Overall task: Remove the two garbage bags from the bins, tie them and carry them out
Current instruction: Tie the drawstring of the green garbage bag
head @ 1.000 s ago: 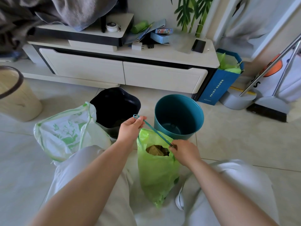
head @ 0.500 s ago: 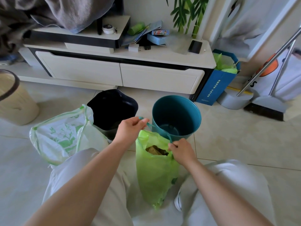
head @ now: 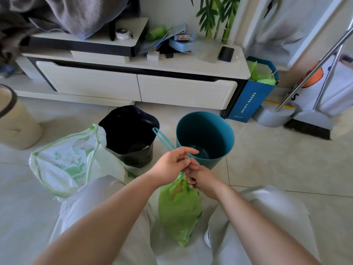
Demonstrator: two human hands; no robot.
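On the tiled floor point(head: 267, 169), both hands pinch the brown-filled green bag's point(head: 179, 213) drawstring point(head: 162, 138).

I am making out a dark letter "S" on the white sheet point(head: 333, 87) behind the broom. White characters are running down the blue bag point(head: 248, 96), too small to read.

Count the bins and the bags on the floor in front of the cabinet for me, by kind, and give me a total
Bins: 3, the teal bin, the black-lined bin and the beige bin.
Garbage bags out of the bins: 2, the green bag and the white bag.
Blue paper bag: 1.
Total: 6.
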